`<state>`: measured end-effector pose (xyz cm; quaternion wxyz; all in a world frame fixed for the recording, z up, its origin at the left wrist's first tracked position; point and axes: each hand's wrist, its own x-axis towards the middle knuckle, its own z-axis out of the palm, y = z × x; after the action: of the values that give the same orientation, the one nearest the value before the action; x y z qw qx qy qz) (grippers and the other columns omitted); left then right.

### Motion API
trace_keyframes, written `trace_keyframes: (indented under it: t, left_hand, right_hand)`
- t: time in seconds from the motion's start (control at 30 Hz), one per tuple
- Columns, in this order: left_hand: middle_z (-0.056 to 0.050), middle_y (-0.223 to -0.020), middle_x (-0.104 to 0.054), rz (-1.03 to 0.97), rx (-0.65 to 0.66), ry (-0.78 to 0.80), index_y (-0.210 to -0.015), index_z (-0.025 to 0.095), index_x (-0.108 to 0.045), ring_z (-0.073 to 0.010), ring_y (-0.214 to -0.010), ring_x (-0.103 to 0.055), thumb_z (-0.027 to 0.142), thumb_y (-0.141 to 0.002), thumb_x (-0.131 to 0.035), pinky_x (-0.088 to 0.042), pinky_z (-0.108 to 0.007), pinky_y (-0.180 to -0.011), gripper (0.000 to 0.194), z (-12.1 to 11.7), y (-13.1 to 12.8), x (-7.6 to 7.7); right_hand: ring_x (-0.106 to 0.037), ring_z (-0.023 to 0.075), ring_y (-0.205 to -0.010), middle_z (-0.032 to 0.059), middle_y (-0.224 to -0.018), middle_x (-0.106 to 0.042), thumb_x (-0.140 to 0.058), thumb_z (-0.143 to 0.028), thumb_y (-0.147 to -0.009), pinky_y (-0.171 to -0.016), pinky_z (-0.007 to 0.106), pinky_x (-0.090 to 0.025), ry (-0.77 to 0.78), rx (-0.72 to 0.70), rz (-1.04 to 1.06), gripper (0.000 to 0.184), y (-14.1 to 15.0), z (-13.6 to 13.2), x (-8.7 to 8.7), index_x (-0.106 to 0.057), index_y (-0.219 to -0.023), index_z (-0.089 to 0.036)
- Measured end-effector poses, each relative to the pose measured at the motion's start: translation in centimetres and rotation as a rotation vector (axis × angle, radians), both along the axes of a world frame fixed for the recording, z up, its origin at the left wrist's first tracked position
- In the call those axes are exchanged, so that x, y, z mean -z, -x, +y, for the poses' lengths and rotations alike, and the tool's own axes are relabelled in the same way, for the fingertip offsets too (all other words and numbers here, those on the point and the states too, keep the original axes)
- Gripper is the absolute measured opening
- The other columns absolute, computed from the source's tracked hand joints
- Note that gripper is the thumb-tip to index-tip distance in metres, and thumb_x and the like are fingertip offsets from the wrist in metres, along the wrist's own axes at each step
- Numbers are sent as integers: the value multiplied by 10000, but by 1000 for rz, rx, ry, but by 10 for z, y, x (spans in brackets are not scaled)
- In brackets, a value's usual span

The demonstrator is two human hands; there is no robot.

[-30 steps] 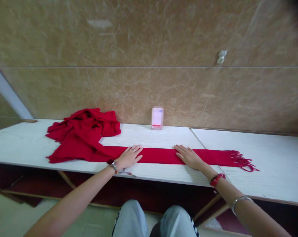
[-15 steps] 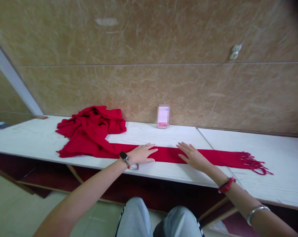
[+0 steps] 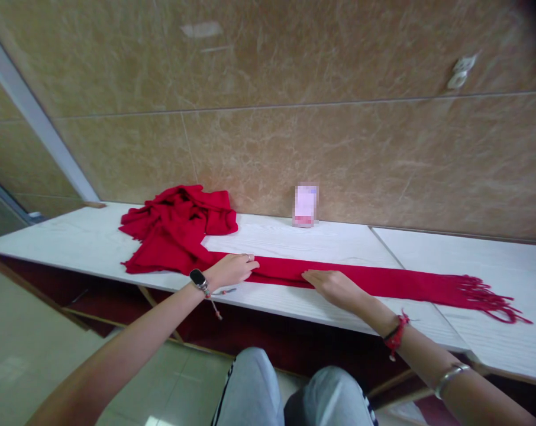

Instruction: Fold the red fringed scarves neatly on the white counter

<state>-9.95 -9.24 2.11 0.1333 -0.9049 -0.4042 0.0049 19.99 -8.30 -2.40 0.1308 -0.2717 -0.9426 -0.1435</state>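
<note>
A red fringed scarf (image 3: pixel 374 280) lies in a long flat strip along the white shelf top, its fringe at the right end. My left hand (image 3: pixel 232 269) is closed at the strip's near side, fingers curled onto the cloth. Farther right, my right hand (image 3: pixel 336 288) has its fingers pressed together at the near edge, closed on the fabric. Between the hands the cloth shows a slight raised crease. At the left, the strip meets a bunched heap of red cloth (image 3: pixel 174 228); whether the two are one piece I cannot tell.
A white shelf unit (image 3: pixel 463 251) stands against a tan tiled wall (image 3: pixel 268 154), with open dark red compartments below. A small pixelated pink-and-white item (image 3: pixel 305 205) stands by the wall. My knees (image 3: pixel 257 384) are close in front. A small white fixture (image 3: pixel 461 72) is on the wall.
My hands have gone from lying spread on the scarf to closing at its near edge, and they are farther apart. The whole view has shifted and tilted slightly.
</note>
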Motion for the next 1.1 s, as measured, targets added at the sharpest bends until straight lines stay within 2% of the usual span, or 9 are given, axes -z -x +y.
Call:
trace_keyframes:
  t: [0.13,0.33,0.5,0.7,0.8,0.9,1.0,1.1]
  left_hand:
    - [-34,-931,-563,-19,49,-1,-1031,202,-545,-148,-810,-559,169,-856,-433,-441,-231,-684,210,-7,3,-2]
    - [-24,-926,-540,-9,64,22,-1079,230,-541,-137,-802,-550,187,-873,-422,-430,-224,-700,241,-15,8,10]
    - [-32,-891,-543,56,120,24,-1066,225,-559,-144,-806,-538,153,-863,-420,-425,-226,-698,257,-13,7,3]
    - [-19,-917,-530,-77,86,70,-1127,261,-546,-125,-776,-532,167,-871,-393,-420,-210,-690,312,-10,10,1]
    - [-7,-903,-533,-73,126,127,-1121,290,-557,-129,-823,-527,158,-861,-414,-405,-212,-743,325,-14,10,0]
    - [-11,-897,-546,-47,140,140,-1117,286,-568,-143,-845,-527,157,-855,-425,-398,-232,-769,325,-17,9,-5]
    - [-21,-894,-564,-48,157,171,-1021,246,-621,-153,-844,-539,197,-838,-464,-399,-242,-782,246,-15,2,-14]
    - [-27,-916,-589,-145,181,197,-906,202,-648,-140,-864,-549,222,-868,-424,-392,-234,-829,229,-3,-17,-17]
  right_hand:
    - [-628,200,-927,116,-1054,-650,-395,-75,-828,-796,309,-522,73,36,136,344,-6,-5,1,-593,-1104,-131]
    - [-568,203,-1042,112,-1100,-628,-412,-104,-838,-879,338,-486,50,-102,143,329,-16,-4,12,-606,-1101,-140]
    - [-563,215,-1050,123,-1109,-620,-394,-133,-868,-882,360,-486,31,-110,135,324,-17,-3,12,-596,-1121,-136]
    - [-555,201,-1063,109,-1119,-618,-340,-168,-903,-892,364,-479,61,-133,178,342,-22,-5,5,-580,-1147,-166]
    - [-564,193,-1049,110,-1118,-618,-338,-175,-908,-888,355,-482,91,-188,167,340,-25,-6,6,-586,-1140,-161]
    - [-570,191,-1040,108,-1119,-618,-348,-176,-902,-892,349,-478,118,-176,153,335,-26,-7,6,-596,-1127,-151]
    - [-578,190,-1027,103,-1108,-627,-382,-177,-879,-894,338,-473,172,-140,153,321,-24,-8,-1,-617,-1096,-150]
    - [-565,184,-1046,88,-1101,-633,-414,-211,-867,-906,315,-460,245,-97,176,295,-13,-6,-11,-642,-1048,-168]
